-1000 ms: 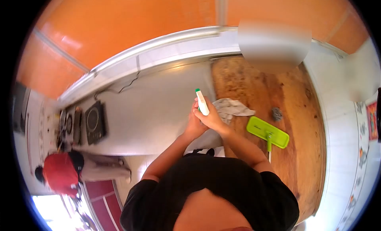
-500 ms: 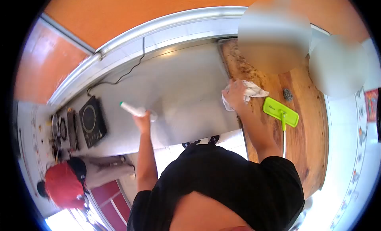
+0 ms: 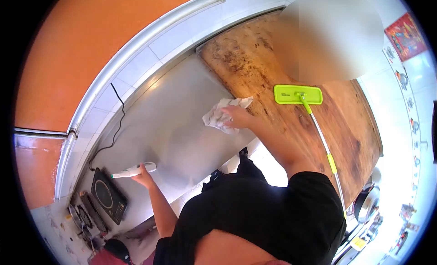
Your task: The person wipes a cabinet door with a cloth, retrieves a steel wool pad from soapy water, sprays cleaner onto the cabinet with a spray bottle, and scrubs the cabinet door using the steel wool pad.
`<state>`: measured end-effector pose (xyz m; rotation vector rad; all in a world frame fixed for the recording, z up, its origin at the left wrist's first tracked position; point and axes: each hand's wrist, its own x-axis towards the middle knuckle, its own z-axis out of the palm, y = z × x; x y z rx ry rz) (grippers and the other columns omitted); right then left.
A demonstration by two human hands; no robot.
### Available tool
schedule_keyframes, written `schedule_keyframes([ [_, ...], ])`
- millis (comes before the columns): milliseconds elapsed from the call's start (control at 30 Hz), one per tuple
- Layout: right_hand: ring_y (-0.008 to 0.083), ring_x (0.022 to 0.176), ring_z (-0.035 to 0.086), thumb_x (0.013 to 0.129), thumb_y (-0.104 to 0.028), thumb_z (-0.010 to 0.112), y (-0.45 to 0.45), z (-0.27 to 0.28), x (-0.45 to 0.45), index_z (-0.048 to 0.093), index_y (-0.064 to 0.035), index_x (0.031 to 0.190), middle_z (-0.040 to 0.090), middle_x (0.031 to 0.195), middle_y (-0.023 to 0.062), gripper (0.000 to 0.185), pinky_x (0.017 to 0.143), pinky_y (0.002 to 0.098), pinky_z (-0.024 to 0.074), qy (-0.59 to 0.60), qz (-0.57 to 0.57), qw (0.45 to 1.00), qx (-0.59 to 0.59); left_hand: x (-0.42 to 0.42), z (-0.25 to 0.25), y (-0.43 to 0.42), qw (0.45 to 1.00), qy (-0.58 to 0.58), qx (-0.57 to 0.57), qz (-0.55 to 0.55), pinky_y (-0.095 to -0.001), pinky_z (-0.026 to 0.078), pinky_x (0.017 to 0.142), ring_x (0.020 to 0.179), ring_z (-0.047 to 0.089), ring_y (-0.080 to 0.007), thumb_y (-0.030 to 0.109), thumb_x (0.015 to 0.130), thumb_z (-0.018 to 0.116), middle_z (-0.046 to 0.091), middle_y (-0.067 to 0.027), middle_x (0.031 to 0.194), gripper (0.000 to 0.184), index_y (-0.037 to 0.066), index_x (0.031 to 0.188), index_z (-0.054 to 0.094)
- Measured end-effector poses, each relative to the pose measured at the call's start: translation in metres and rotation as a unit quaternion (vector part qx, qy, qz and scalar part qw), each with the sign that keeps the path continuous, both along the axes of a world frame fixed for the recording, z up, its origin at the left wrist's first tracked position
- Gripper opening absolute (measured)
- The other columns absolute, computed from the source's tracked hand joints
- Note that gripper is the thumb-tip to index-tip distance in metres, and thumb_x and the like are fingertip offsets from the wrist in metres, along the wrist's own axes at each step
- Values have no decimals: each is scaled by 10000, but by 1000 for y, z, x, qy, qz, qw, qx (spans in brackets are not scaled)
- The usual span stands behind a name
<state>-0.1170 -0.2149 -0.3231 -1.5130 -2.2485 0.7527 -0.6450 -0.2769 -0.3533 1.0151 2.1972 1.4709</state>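
Observation:
My left hand (image 3: pixel 144 178) is closed round a slim white bottle (image 3: pixel 129 171) with a green tip. The bottle is tilted sideways above the steel counter (image 3: pixel 177 96), its tip pointing left. My right hand (image 3: pixel 238 116) grips a crumpled whitish cloth (image 3: pixel 218 113) at the edge where the steel counter meets a brown wooden board (image 3: pixel 259 87). Part of the cloth overlaps the board. The fingertips of this hand are partly hidden in its folds.
A green flat mop (image 3: pixel 284 94) lies on the board, its handle running toward me. A black induction cooker (image 3: pixel 108 196) with a cord (image 3: pixel 119 123) is at the left. Pans (image 3: pixel 367 203) stand at lower right. Another person's red clothing (image 3: pixel 107 258) shows at lower left.
My view has turned toward the right. My right hand has moved the cloth left, off most of the wooden board onto the steel. The left hand still holds the bottle, nearer the cooker.

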Motion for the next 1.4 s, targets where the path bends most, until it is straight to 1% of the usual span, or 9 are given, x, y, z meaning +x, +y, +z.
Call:
schedule_keyframes([
  [100, 375, 1046, 558, 777, -265, 653, 25, 26, 65, 634, -43, 1093, 612, 1086, 210, 386, 907, 447, 447, 12, -130, 991, 33, 9, 1, -6, 998, -19, 55, 9, -419, 470, 952, 1080, 554, -319, 160, 749, 792, 518, -236, 1194, 739, -119, 1286, 368],
  [167, 355, 806, 577, 683, -185, 685, 47, 14, 123, 586, -59, 729, 596, 767, 145, 167, 668, 500, 447, -59, -299, 884, 353, 29, 0, -18, 998, -30, -10, 53, -447, 424, 997, 1135, 523, -346, 155, 739, 795, 499, -253, 1234, 778, -116, 1316, 349],
  [367, 442, 1150, 450, 808, -249, 643, 61, -37, 297, 484, -121, 1292, 419, 1357, 187, 525, 1005, 516, 355, -289, -475, 819, 143, 153, -40, -39, 964, 150, -175, -136, -478, 237, 1120, 1335, 306, -414, 172, 733, 767, 344, -290, 1413, 865, -96, 1390, 272],
  [567, 450, 1072, 520, 824, -234, 640, 67, -42, 321, 404, -63, 1341, 513, 1223, 257, 594, 909, 512, 435, -181, -448, 876, 7, 314, -9, 26, 880, 274, -116, -369, -496, 204, 1132, 1359, 253, -424, 221, 756, 731, 296, -271, 1450, 780, 14, 1403, 348],
  [800, 235, 822, 577, 821, -183, 659, 90, 68, 224, 492, 7, 1099, 580, 935, 143, 375, 721, 357, 475, 310, -369, 874, 66, 424, 140, 123, 828, -156, 89, -531, -438, 378, 1058, 1251, 473, -275, 124, 856, 645, 463, -161, 1381, 572, 67, 1376, 414],
  [900, 294, 838, 590, 800, -164, 660, 97, 176, 191, 498, 9, 1086, 580, 920, 160, 371, 760, 380, 476, 327, -310, 871, 195, 463, 239, 173, 645, -429, 203, -599, -435, 399, 1055, 1243, 486, -252, 105, 924, 566, 504, -140, 1344, 491, 31, 1378, 394],
  [967, 309, 890, 567, 781, -122, 670, 94, 254, 165, 493, 2, 1059, 552, 954, 169, 352, 810, 397, 461, 384, -288, 819, 316, 500, 309, 180, 735, -378, 195, -528, -456, 387, 1054, 1253, 482, -287, 330, 957, 514, 503, -184, 1346, 532, -26, 1342, 423],
  [1100, 350, 1051, 511, 723, -52, 700, 124, 317, 138, 488, 2, 1080, 498, 1185, 205, 419, 896, 418, 432, 297, -146, 750, 572, 516, 332, 216, 583, -572, 192, -543, -430, 406, 1037, 1187, 522, -280, 243, 939, 513, 564, -156, 1254, 294, 29, 1136, 563],
  [1400, 369, 1085, 486, 642, -24, 687, 160, 331, 125, 565, -22, 1059, 498, 1187, 168, 434, 918, 468, 438, 223, -61, 703, 673, 536, 360, 201, 606, -570, 253, -494, -421, 409, 1034, 1194, 513, -255, 300, 958, 469, 552, -112, 1256, 361, 34, 1194, 528],
])
